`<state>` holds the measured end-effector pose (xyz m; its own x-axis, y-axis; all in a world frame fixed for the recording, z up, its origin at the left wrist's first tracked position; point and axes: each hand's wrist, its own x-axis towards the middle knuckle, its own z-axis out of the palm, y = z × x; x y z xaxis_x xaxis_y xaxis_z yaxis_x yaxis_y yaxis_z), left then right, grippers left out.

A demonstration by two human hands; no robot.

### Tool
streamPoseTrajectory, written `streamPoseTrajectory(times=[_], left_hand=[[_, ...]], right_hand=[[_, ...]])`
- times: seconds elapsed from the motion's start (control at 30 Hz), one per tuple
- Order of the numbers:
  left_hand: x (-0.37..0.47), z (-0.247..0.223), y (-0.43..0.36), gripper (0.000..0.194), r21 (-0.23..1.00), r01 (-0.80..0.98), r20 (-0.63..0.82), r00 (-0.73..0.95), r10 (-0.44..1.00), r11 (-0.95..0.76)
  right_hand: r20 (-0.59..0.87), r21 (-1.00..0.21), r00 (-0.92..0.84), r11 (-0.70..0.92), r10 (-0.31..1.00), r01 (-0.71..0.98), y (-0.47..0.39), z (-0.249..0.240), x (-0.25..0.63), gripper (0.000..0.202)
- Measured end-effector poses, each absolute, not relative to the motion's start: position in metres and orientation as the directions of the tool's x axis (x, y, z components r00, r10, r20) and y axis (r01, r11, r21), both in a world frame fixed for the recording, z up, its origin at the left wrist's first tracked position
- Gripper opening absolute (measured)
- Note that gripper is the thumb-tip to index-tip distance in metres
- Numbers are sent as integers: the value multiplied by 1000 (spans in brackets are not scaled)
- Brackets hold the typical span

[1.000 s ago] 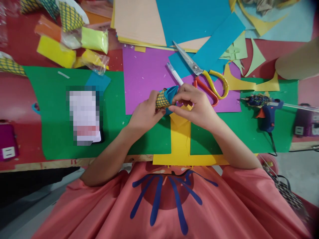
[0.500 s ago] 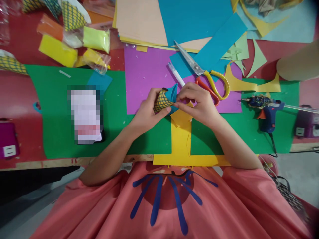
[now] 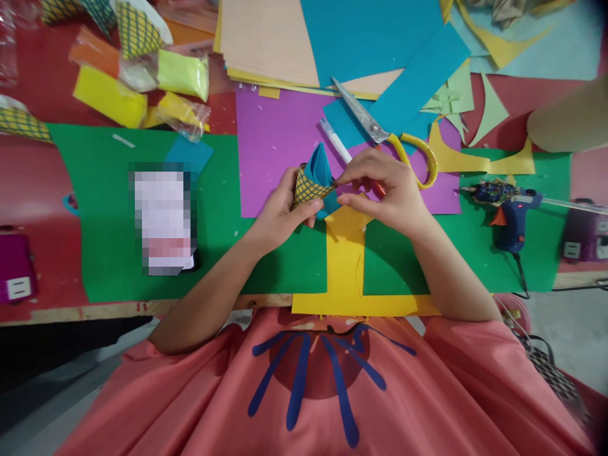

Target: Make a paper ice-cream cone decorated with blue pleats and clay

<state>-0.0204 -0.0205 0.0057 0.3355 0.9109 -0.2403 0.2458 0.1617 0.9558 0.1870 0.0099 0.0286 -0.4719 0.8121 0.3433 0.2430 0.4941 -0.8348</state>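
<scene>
The left hand [image 3: 276,220] is curled round a patterned cone [image 3: 310,194], thumb on the near side and fingers wrapped behind, with folded blue paper [image 3: 319,167] standing up out of its mouth. The right hand [image 3: 393,189] is half curled, thumb and forefinger slightly parted, the forefinger's tip at the cone's rim; whether it presses there is hard to tell. Just beyond the right hand lie scissors [image 3: 373,130] and a pen [image 3: 336,140]; well to its right is a glue gun [image 3: 513,221].
</scene>
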Motion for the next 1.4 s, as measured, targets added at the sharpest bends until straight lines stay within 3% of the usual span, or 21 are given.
streamPoseTrajectory(times=[0.17,0.37,0.57,0.77,1.13,1.4], left_hand=[[-21,7,-22,39,961,249,-204,332,921,123],[-21,4,-22,48,905,421,-179,269,946,52],[-20,4,-20,48,872,489,-153,212,965,31],[-21,4,-20,47,853,521,-94,196,976,-22],[-24,-5,-20,47,815,566,6,205,979,-124],[-29,-21,-19,52,770,593,103,249,963,-235]], right_hand=[[293,-861,-388,418,874,291,11,29,190,10],[307,-876,-286,387,908,288,12,29,189,43],[324,-867,-339,421,883,267,3,33,182,12],[253,-905,-330,343,909,251,-5,29,175,10],[271,-897,-319,358,908,259,-10,26,170,12],[375,-792,-353,494,857,358,-10,23,170,11]])
